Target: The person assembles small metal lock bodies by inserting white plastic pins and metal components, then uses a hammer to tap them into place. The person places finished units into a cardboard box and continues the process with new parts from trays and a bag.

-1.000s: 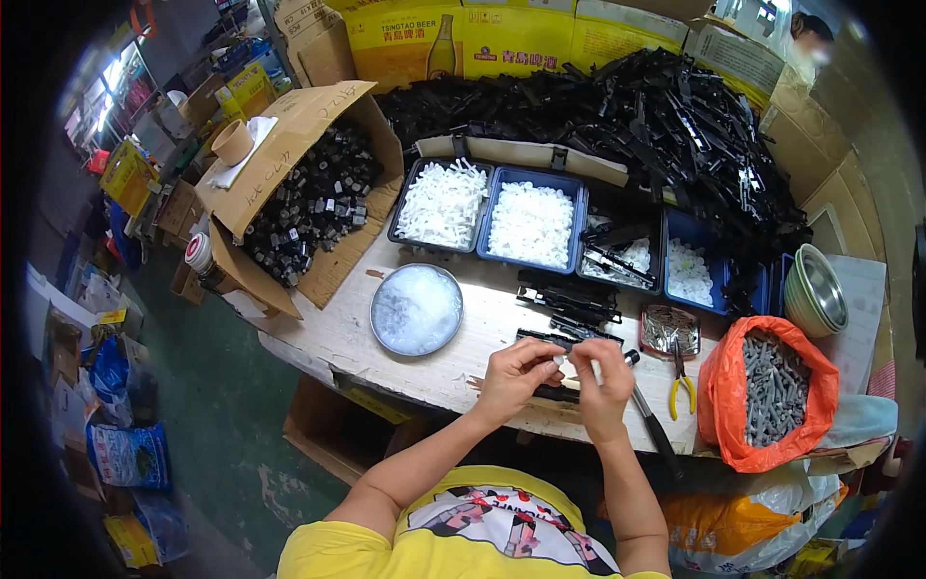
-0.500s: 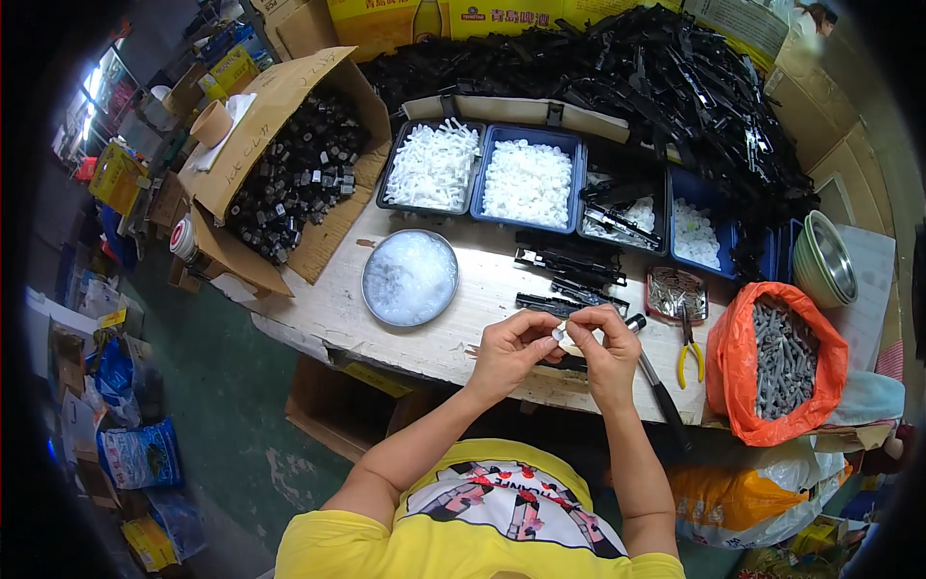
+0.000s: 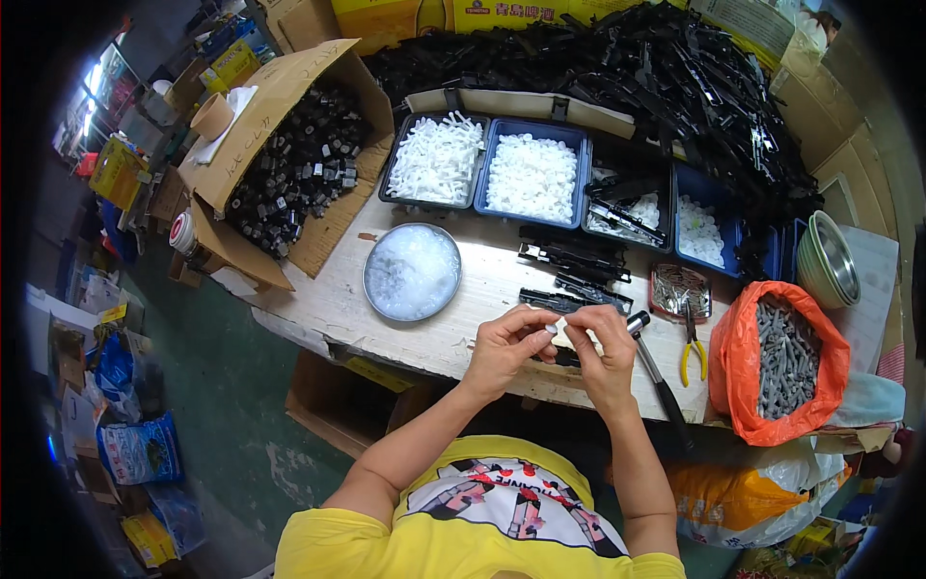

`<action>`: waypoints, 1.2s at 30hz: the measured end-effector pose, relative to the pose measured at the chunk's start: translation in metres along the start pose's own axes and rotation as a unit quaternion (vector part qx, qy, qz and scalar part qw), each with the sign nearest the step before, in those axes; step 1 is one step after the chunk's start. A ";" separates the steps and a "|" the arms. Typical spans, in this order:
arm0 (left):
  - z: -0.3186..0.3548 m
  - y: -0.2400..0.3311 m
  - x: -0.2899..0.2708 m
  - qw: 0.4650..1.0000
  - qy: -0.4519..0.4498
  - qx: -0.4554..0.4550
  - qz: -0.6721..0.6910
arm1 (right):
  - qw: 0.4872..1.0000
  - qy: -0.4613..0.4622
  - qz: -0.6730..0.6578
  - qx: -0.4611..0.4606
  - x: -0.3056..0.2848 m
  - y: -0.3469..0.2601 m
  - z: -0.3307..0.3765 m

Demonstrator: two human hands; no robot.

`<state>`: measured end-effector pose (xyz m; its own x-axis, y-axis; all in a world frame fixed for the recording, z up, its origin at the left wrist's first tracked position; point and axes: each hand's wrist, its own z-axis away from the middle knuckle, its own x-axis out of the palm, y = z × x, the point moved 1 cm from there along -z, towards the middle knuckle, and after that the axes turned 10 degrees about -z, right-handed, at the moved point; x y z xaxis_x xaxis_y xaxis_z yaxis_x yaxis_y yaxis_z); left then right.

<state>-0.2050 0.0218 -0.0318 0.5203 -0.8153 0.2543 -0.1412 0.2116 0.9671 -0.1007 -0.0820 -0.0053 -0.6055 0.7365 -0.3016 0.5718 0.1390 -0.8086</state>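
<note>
My left hand (image 3: pixel 503 355) is closed in a pinch on a small round white plastic piece (image 3: pixel 552 329). Right beside it, the fingertips of my right hand (image 3: pixel 604 355) pinch another small white plastic piece (image 3: pixel 562 322); its exact shape is too small to make out. Both hands meet above the front of the white worktable (image 3: pixel 453 340). Several long black plastic assemblies (image 3: pixel 569 259) lie just beyond my fingers. A hammer (image 3: pixel 656 371) with a black grip rests to the right of my right hand, and yellow-handled pliers (image 3: pixel 693 352) lie farther right.
Bins of white tubes (image 3: pixel 436 159) and white caps (image 3: pixel 532 179) line the back, before a heap of black parts (image 3: pixel 617 63). A round dish of clear grease-like stuff (image 3: pixel 413 273) stands left, near a carton (image 3: pixel 217 145). An orange bag (image 3: pixel 730 362) holds grey pieces at right.
The two white pieces show slightly apart between my fingertips, where before they were close together. My hands have barely shifted; the whole view has moved a little.
</note>
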 end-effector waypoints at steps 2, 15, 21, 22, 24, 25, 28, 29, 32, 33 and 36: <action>0.001 -0.002 0.000 0.999 -0.003 -0.018 0.031 | 1.000 -0.011 0.000 -0.004 0.003 -0.002 0.001; 0.006 -0.006 -0.005 0.995 -0.019 -0.045 0.090 | 0.998 -0.051 -0.049 -0.007 0.012 0.005 0.003; 0.007 0.005 -0.018 0.988 0.017 -0.008 -0.150 | 0.991 -0.093 0.092 -0.022 0.007 0.009 0.012; 0.006 0.005 -0.022 0.980 0.024 0.012 -0.196 | 0.986 -0.117 0.117 -0.020 0.007 0.012 0.016; 0.005 0.004 -0.027 0.968 0.020 -0.002 -0.251 | 0.978 -0.145 0.147 -0.015 0.009 0.015 0.023; 0.004 0.002 -0.028 0.960 0.018 -0.008 -0.278 | 0.977 -0.150 0.152 -0.013 0.011 0.016 0.025; 0.003 -0.011 -0.029 0.957 0.010 -0.009 -0.288 | 0.973 -0.151 0.172 -0.024 0.018 0.017 0.026; 0.003 -0.013 -0.029 0.955 0.005 -0.007 -0.297 | 0.972 -0.149 0.180 -0.030 0.020 0.017 0.025; 0.000 -0.009 -0.028 0.944 -0.009 -0.014 -0.329 | 0.956 -0.153 0.240 -0.064 0.024 0.022 0.027; 0.000 -0.008 -0.028 0.940 -0.011 -0.013 -0.342 | 0.958 -0.152 0.234 -0.063 0.024 0.023 0.028; -0.001 -0.007 -0.026 0.928 -0.017 -0.006 -0.372 | 0.965 -0.143 0.212 -0.055 0.025 0.024 0.029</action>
<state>-0.2167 0.0426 -0.0449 0.4427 -0.7549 -0.4840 0.2550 -0.4114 0.8750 -0.1179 -0.0795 -0.0465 -0.4231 0.5322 -0.7333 0.8476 -0.0534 -0.5279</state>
